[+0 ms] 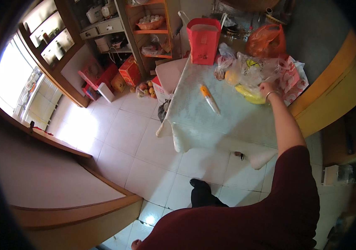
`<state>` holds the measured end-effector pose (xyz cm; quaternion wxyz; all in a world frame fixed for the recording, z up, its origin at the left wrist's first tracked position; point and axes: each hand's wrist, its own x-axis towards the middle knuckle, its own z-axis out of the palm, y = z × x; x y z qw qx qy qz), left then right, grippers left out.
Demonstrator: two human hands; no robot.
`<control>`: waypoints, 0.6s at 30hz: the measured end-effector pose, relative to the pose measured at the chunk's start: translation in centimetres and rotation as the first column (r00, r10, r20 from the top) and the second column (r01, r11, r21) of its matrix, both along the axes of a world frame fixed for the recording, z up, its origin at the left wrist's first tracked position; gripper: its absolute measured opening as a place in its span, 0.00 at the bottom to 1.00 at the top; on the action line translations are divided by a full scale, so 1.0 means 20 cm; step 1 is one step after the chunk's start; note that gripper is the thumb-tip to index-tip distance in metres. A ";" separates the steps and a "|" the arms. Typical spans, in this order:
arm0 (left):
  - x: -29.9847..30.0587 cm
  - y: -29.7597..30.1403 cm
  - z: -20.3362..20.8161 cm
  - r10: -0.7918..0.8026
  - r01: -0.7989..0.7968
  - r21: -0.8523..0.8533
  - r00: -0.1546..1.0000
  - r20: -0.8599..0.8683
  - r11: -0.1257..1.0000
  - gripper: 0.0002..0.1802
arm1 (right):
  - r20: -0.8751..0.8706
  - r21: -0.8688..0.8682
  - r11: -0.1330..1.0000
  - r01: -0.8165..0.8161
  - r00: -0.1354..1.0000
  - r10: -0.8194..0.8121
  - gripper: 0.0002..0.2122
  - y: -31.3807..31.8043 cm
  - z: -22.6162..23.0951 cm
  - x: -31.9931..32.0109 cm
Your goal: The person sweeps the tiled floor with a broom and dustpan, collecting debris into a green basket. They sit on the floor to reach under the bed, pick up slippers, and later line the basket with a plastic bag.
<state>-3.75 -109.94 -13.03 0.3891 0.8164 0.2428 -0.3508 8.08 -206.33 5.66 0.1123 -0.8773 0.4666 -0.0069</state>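
My right hand (267,88) reaches across to the right side of the table, its fingers closed on a crumpled clear plastic bag (258,75). Beneath the hand lies something yellow, long and curved (249,95), partly covered by the bag; its kind is hard to make out. A round orange-yellow fruit (231,76) sits at the bag's left side. Just a sliver of my left hand (135,244) shows at the lower edge, with its fingers mostly hidden. A long slim package, orange and white (209,99), lies alone on the pale tablecloth (194,121).
A red paper gift bag (204,43) stands at the table's far end. Orange-red plastic bag (266,41) and red-and-white packaging (295,79) crowd the right side. Boxes (130,71) and bagged fruit (146,89) rest on the floor by shelves. A wooden-edged partition (82,212) stands at left.
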 end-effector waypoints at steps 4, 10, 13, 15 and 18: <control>-0.04 -0.20 -0.01 0.067 -0.067 0.007 0.998 0.001 0.998 0.25 | -0.258 -0.095 0.912 -0.399 0.895 0.364 0.17 0.14 -0.10 0.02; -0.24 -0.46 0.03 0.200 -0.200 -0.007 0.978 0.050 0.980 0.24 | -0.190 -0.165 0.979 -0.119 0.978 0.087 0.31 0.16 0.09 0.31; -0.35 -0.48 -0.01 0.297 -0.295 -0.031 0.951 0.083 0.955 0.24 | -0.090 -0.093 0.992 -0.091 0.993 0.083 0.31 -0.11 -0.08 0.42; -0.32 -0.45 -0.07 0.252 -0.249 -0.039 0.960 0.124 0.968 0.24 | 0.213 -0.116 0.969 -0.217 0.948 0.237 0.27 -0.35 -0.21 0.38; -0.50 -0.40 -0.02 0.384 -0.389 0.036 0.918 0.098 0.920 0.23 | 0.413 -0.023 0.919 -0.393 0.834 0.367 0.23 -0.31 -0.24 0.53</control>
